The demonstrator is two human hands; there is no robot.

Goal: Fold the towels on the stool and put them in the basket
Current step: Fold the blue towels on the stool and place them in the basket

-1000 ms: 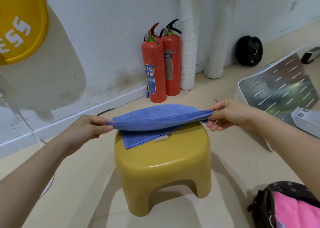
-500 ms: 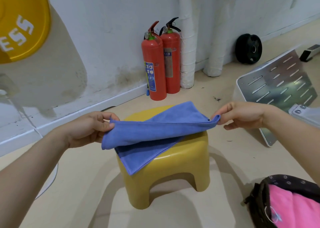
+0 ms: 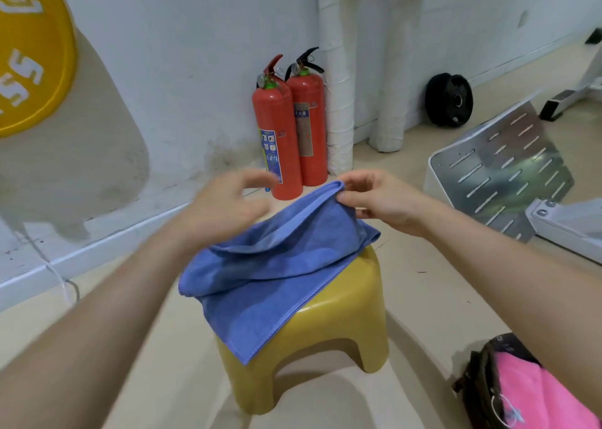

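Note:
A blue towel (image 3: pixel 273 275) lies loosely doubled over on the yellow plastic stool (image 3: pixel 345 324), one corner hanging over the stool's front left side. My right hand (image 3: pixel 381 200) pinches the towel's raised far corner above the stool's back edge. My left hand (image 3: pixel 224 204) hovers blurred above the towel's left part with fingers spread, holding nothing. At the bottom right stands a dark basket (image 3: pixel 479 386) with a pink towel (image 3: pixel 547 396) inside it.
Two red fire extinguishers (image 3: pixel 290 129) stand against the white wall behind the stool, beside wrapped white pipes (image 3: pixel 338 103). A slotted metal panel (image 3: pixel 508 165) and a black weight plate (image 3: pixel 449 99) lie at the right. A white cable (image 3: pixel 62 282) runs along the floor at left.
My left hand has let go of the towel's left corner and moved up and to the right. My right hand has carried its corner leftward and up; the towel has sagged onto the stool.

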